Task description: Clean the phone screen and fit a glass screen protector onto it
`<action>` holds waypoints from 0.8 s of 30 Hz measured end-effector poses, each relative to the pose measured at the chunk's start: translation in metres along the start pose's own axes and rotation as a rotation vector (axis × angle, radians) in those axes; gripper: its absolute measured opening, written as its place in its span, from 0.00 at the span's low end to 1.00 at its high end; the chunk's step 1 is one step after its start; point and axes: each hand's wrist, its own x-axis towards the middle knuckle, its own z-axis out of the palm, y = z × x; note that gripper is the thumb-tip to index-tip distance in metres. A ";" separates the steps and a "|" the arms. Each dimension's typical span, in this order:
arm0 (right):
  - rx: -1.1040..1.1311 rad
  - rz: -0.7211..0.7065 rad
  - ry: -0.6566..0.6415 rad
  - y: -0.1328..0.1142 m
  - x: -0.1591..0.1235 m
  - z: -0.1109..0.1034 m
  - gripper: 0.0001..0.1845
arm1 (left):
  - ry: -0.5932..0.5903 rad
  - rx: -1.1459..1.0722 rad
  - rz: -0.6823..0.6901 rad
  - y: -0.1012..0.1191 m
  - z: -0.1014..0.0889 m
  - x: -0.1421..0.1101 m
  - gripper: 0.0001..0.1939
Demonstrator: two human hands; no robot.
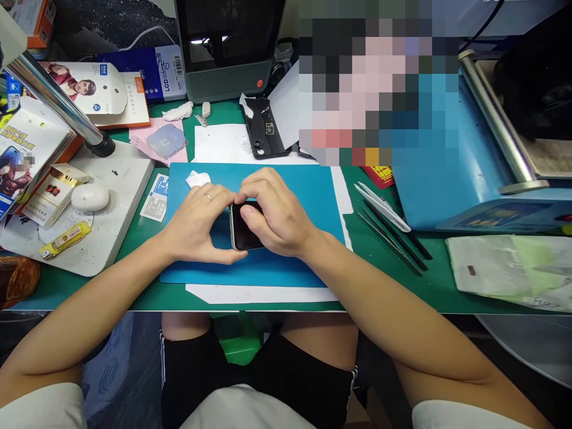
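1. Smartphone (pixel 243 229) lies screen-up on the blue work mat (pixel 313 185), mid-counter, partly hidden under both hands.
2. Left hand (pixel 196 223) curls round the phone's left edge, thumb along the bottom corner, fingers arched over the top; ring on one finger.
3. Right hand (pixel 274 217) closed over the phone's right side, fingertips pressing at the top edge next to the left fingertips.
4. Crumpled white wipe (pixel 197 178) just beyond the left hand, on the mat.
5. Tweezers (pixel 386 229) lie right of the mat on the green counter (pixel 402 286), well apart from the hands.
6. Risk, as judged: uneven fingertip pressure at the top edge could slide the phone on the mat, or smudge the dark glass.
7. Risk: a forearm sweep to the right could knock the tweezers.
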 end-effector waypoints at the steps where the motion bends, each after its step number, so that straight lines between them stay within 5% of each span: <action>1: 0.000 0.001 -0.001 0.000 0.000 0.000 0.07 | 0.006 0.004 0.006 0.000 0.000 0.000 0.31; 13: 0.049 0.026 0.026 0.002 -0.001 0.001 0.02 | 0.026 0.009 0.022 -0.002 0.001 -0.001 0.33; 24: 0.082 0.099 -0.045 0.002 -0.002 -0.004 0.10 | -0.009 0.000 -0.003 -0.006 0.004 0.000 0.33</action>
